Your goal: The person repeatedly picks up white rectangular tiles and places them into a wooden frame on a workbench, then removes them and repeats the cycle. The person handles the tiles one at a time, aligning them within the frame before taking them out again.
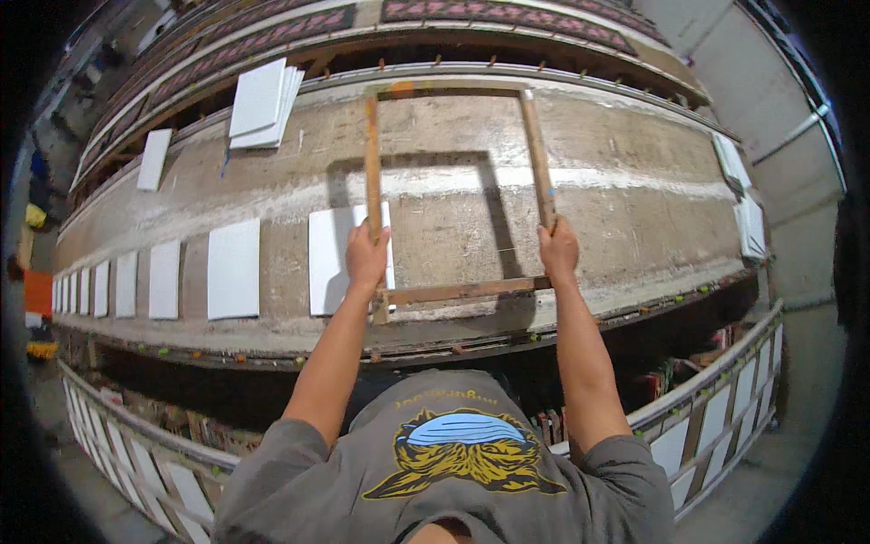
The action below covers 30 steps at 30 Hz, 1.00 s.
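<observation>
A rectangular wooden frame (373,154) is held up over the long worn table (435,208), its dark shadow falling on the surface below. My left hand (367,258) is wrapped round the left bar near the close end. On the right bar, my right hand (559,247) grips at about the same height. The table shows through the frame's middle; I cannot tell whether a fine mesh is stretched across it. Beneath my left hand lies a white flat sheet (328,240), partly hidden by the hand and forearm.
White sheets (234,270) form a row along the table's near edge to the left. A fanned white stack (258,104) and a narrow white piece (155,160) lie farther back. More white pieces (749,227) sit at the right end. Behind me runs another table (671,449) with white sheets.
</observation>
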### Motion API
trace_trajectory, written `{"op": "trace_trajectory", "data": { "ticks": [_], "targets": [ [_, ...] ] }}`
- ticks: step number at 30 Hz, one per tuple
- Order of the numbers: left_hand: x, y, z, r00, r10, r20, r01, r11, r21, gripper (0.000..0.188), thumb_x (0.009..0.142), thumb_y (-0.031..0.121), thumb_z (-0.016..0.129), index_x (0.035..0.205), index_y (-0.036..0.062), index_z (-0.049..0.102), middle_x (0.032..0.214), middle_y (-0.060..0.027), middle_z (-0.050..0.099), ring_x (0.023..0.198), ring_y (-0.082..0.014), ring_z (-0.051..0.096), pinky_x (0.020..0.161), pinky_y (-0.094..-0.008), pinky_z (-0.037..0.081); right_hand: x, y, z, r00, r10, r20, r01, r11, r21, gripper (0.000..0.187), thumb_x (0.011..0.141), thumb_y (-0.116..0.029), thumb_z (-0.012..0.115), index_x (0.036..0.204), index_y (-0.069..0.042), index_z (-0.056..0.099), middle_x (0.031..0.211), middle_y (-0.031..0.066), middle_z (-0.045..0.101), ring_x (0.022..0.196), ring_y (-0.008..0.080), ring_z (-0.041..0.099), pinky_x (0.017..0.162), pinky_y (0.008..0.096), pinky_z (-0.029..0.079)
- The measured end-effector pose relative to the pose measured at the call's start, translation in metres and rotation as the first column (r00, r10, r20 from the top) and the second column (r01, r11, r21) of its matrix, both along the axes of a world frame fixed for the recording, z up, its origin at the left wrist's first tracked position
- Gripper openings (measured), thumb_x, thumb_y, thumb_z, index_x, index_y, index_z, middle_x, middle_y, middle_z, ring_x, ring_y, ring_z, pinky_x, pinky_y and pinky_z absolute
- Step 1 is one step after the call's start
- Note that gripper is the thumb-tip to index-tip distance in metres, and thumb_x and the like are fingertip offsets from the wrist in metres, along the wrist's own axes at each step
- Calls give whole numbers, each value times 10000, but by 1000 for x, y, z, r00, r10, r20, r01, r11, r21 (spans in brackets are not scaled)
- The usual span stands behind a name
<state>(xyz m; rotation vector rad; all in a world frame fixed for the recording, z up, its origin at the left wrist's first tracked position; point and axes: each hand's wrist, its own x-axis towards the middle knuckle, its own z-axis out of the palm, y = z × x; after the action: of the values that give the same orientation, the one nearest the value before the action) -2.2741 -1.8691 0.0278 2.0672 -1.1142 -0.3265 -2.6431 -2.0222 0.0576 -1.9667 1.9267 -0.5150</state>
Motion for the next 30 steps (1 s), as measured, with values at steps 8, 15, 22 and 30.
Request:
{"op": "trace_trajectory", "data": {
  "ticks": [8, 15, 22, 30],
  "targets": [
    [-81, -23, -35, 1000, 14, -14, -13, 994, 109, 541, 925, 377, 708, 1259, -41, 630, 1055, -230, 617, 1001, -405, 616, 880, -458, 501, -79, -24, -64, 1000, 20, 24, -20, 1000, -13, 403, 921, -272, 700, 1220, -19, 605, 1113, 212, 671, 1050, 416, 638, 876, 516, 503],
    [-106, 14, -76, 996, 85, 12, -86, 989, 122, 559, 930, 390, 700, 1256, -59, 630, 1024, -241, 619, 983, -399, 622, 874, -465, 494, -98, -3, -75, 998, 46, 32, -48, 998, 48, 422, 920, -286, 694, 1248, -41, 591, 1114, 203, 666, 1048, 419, 637, 881, 522, 509],
    [-128, 13, -51, 997, 65, -45, -59, 991, 124, 493, 933, 360, 695, 1287, 22, 634, 1027, -208, 606, 973, -374, 616, 839, -452, 493, -113, 8, -76, 1000, 19, -4, -19, 999, 28, 489, 927, -285, 684, 1321, -22, 565, 1184, 201, 656, 1087, 415, 634, 902, 515, 509],
    [-141, 23, -66, 997, 38, -64, -29, 991, 131, 528, 931, 376, 699, 1323, 34, 612, 1017, -195, 579, 959, -368, 606, 832, -440, 492, -134, 24, -84, 999, 3, -45, -2, 1000, 18, 458, 920, -269, 686, 1284, -12, 576, 1163, 209, 657, 1071, 426, 628, 886, 517, 508]
  ]
}}
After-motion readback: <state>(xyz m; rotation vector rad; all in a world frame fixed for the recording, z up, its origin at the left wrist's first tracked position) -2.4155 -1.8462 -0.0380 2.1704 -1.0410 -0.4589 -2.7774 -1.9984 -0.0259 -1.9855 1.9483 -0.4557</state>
